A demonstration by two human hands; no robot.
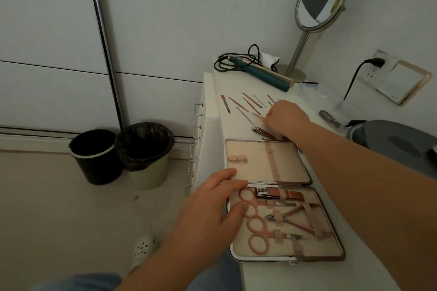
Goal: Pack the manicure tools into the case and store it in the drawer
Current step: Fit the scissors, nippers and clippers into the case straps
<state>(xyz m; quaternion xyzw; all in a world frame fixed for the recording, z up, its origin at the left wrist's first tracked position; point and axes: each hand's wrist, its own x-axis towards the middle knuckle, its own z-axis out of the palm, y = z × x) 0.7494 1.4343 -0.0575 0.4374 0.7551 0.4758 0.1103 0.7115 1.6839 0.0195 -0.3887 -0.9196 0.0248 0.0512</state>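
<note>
The manicure case (305,172) lies open on the white countertop (307,274). Its near half holds pink-handled scissors (256,224), a nail clipper (267,192) and a nipper (290,216) under straps; its far half holds no tools. My left hand (212,210) rests with straight fingers on the case's left edge. My right hand (285,117) reaches beyond the case, fingers curled over the loose tools; I cannot see what it holds. Several thin rose-gold tools (246,104) lie in a row past it, and a second clipper (262,132) lies just below that hand.
A teal hair straightener (262,73) with coiled cord and a round standing mirror (319,2) sit at the back. Drawer handles (198,108) run down the cabinet's left face. Two bins (123,153) stand on the floor. A grey object (397,139) sits at right.
</note>
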